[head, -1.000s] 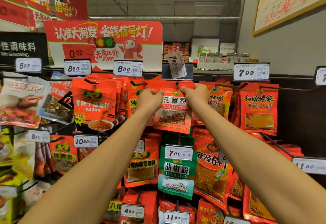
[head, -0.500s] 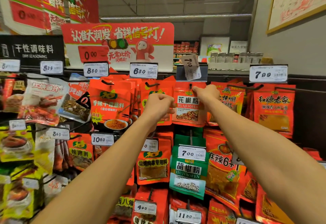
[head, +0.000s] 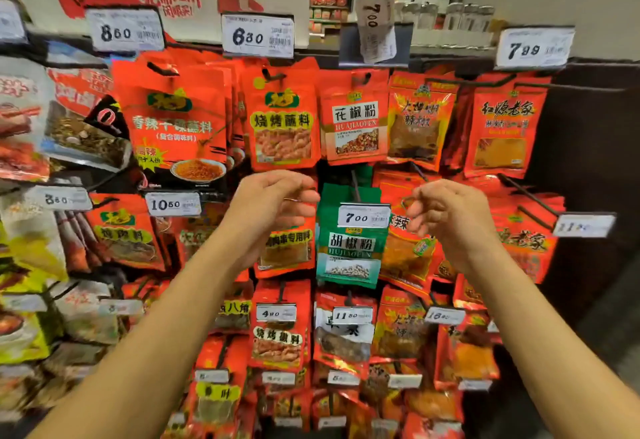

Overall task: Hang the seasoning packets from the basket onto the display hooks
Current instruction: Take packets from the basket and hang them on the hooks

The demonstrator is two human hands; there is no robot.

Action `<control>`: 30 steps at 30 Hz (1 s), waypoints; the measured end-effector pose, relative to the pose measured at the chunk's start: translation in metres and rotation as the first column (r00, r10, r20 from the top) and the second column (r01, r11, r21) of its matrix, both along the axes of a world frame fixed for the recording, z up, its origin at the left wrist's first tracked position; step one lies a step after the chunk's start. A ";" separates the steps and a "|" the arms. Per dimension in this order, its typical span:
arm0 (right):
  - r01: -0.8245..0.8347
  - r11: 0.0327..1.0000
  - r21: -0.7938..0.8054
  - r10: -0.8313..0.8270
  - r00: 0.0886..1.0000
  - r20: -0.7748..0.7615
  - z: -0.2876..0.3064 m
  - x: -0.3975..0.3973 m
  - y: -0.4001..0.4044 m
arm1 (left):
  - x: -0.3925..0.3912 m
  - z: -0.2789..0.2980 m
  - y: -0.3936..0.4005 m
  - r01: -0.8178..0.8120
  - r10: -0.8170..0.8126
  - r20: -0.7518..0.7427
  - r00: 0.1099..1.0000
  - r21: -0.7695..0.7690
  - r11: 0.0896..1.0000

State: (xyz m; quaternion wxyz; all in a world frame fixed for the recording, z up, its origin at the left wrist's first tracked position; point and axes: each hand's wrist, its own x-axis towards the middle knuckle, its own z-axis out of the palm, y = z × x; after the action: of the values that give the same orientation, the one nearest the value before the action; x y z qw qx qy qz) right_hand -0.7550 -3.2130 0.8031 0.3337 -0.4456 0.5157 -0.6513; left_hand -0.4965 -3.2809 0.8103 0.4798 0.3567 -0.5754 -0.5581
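both hands, left hand (head: 273, 203) and right hand (head: 446, 213), hang empty, fingers loosely curled, before a packet-crowded hook wall (head: 588, 148)

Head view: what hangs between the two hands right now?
In the head view, a green pepper packet with a 7.00 price tag hangs between the left hand and right hand; neither touches it.

Both hands off red huajiao packet (head: 354, 116), now hanging free on top hook. Left hand (head: 273, 203), right hand (head: 446, 213) dropped toward 6 o'clock, fingers loosely curled, empty.
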 end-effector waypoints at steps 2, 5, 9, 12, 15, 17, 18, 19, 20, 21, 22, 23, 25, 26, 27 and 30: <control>-0.023 0.996 0.088 0.018 0.998 0.060 -0.033 0.001 0.019 | 0.006 -0.032 0.013 0.021 -0.019 -0.018 1.000 0.076 0.997; -0.035 0.972 0.230 0.009 0.993 0.116 -0.092 -0.002 0.044 | 0.014 -0.093 0.033 -0.019 0.020 0.000 1.000 0.236 0.971; -0.046 0.875 0.482 -0.041 0.985 0.168 -0.185 -0.004 0.069 | 0.016 -0.185 0.070 -0.093 0.069 0.067 0.995 0.506 0.857; -0.065 0.741 0.668 -0.045 0.988 0.147 -0.259 -0.003 0.084 | 0.012 -0.251 0.099 -0.181 0.131 0.124 0.984 0.662 0.727; -0.084 0.606 0.791 -0.022 0.992 0.123 -0.332 0.002 0.100 | 0.007 -0.318 0.125 -0.255 0.137 0.217 0.966 0.755 0.604; -0.095 0.514 0.853 -0.007 0.993 0.115 -0.378 0.006 0.112 | 0.004 -0.364 0.143 -0.302 0.136 0.271 0.953 0.808 0.505; -0.099 0.467 0.879 -0.008 0.993 0.116 -0.402 0.009 0.120 | 0.002 -0.387 0.154 -0.339 0.124 0.319 0.940 0.825 0.452; -0.106 0.425 0.899 -0.002 0.993 0.119 -0.427 0.012 0.128 | 0.001 -0.410 0.165 -0.384 0.119 0.367 0.922 0.838 0.389; -0.105 0.386 0.916 0.010 0.994 0.109 -0.453 0.015 0.136 | 0.001 -0.434 0.176 -0.421 0.118 0.405 0.907 0.848 0.322; -0.109 0.341 0.934 0.020 0.994 0.109 -0.479 0.018 0.147 | 0.000 -0.459 0.187 -0.441 0.103 0.430 0.897 0.859 0.259; -0.108 0.286 0.952 0.034 0.994 0.102 -0.505 0.020 0.156 | 0.000 -0.484 0.198 -0.447 0.082 0.440 0.894 0.871 0.202; -0.112 0.242 0.964 0.040 0.994 0.106 -0.532 0.023 0.165 | 0.000 -0.509 0.207 -0.440 0.058 0.436 0.898 0.885 0.155; -0.133 0.151 0.979 0.054 0.990 0.127 -0.583 0.029 0.181 | 0.002 -0.561 0.220 -0.408 0.017 0.407 0.913 0.910 0.070; -0.137 0.110 0.984 0.068 0.989 0.130 -0.609 0.031 0.185 | 0.003 -0.586 0.224 -0.396 0.004 0.396 0.918 0.917 0.052; -0.134 0.073 0.988 0.082 0.988 0.128 -0.635 0.033 0.189 | 0.004 -0.611 0.226 -0.387 -0.008 0.387 0.922 0.921 0.041; -0.151 -0.025 0.988 0.142 0.978 0.153 -0.717 0.036 0.194 | 0.008 -0.687 0.227 -0.435 -0.077 0.440 0.895 0.898 0.070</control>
State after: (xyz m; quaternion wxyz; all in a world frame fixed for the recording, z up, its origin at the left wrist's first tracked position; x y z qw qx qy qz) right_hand -0.7189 -3.0194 0.0859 0.6185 -0.1270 0.7735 -0.0559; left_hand -0.4886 -3.0539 0.1238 0.0604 0.7529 -0.0787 -0.6506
